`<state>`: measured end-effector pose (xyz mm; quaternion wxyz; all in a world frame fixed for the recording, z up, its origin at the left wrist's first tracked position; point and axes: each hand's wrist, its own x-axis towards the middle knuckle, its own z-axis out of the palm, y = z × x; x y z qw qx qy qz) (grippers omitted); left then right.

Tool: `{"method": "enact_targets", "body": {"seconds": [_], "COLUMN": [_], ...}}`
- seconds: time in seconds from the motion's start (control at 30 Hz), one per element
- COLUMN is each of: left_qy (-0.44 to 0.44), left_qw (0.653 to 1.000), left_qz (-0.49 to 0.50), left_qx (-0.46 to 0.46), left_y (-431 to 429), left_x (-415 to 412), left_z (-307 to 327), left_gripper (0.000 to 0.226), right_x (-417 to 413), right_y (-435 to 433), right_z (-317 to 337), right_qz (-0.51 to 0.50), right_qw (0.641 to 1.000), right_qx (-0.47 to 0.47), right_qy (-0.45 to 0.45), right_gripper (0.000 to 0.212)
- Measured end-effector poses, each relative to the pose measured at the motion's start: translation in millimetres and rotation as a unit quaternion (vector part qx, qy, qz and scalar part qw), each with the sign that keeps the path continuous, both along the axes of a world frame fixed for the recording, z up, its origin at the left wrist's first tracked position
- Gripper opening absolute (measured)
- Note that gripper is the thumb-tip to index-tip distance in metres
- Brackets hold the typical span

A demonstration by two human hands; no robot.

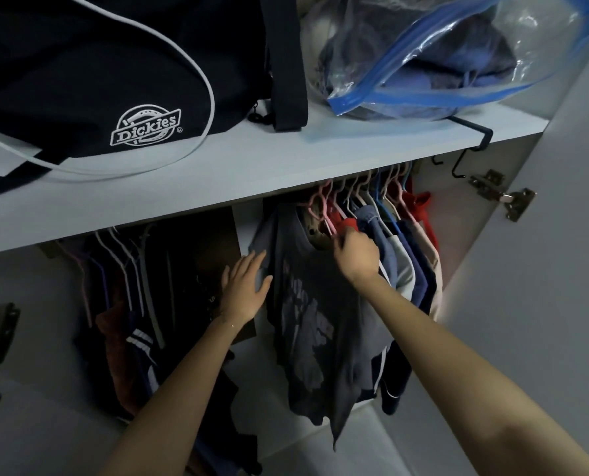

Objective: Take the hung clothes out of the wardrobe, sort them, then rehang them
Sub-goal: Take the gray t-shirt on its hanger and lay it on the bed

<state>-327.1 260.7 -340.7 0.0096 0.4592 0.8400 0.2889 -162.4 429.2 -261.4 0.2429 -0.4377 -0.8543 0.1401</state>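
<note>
Your right hand (356, 257) has its fingers curled tight round the pink hanger (324, 214) at the collar of the grey T-shirt (307, 321). The shirt hangs just under the white shelf (252, 173), beside the packed row of clothes (399, 255) below the shelf's right end. Your left hand (245, 290) lies with fingers straight and spread against the shirt's sleeve. The shirt looks light, soft and floppy. It may slip off if tilted, so lift by the hanger's hook and keep it level.
</note>
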Motion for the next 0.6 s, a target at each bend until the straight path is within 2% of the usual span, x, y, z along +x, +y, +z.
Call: {"method": "enact_targets", "body": {"seconds": [0.27, 0.4, 0.6], "left_qy": [0.041, 0.06, 0.072], "left_qw": [0.999, 0.995, 0.991], "left_qz": [-0.003, -0.031, -0.099], "left_qx": [0.034, 0.067, 0.062], "left_y": [26.6, 45.8, 69.6], "left_x": [13.5, 18.2, 27.4], "left_z": [-3.5, -5.9, -9.0], "left_gripper": [0.06, 0.06, 0.061], "right_x": [39.0, 72.0, 124.7], "right_y": [-8.9, -6.4, -13.4], "right_z": [-3.8, -24.0, -39.6], "right_qz": [0.06, 0.088, 0.106], "right_qw": [0.998, 0.995, 0.985], "right_qx": [-0.019, 0.042, 0.138], "right_qy": [0.027, -0.006, 0.011], "right_gripper": [0.019, 0.02, 0.024]}}
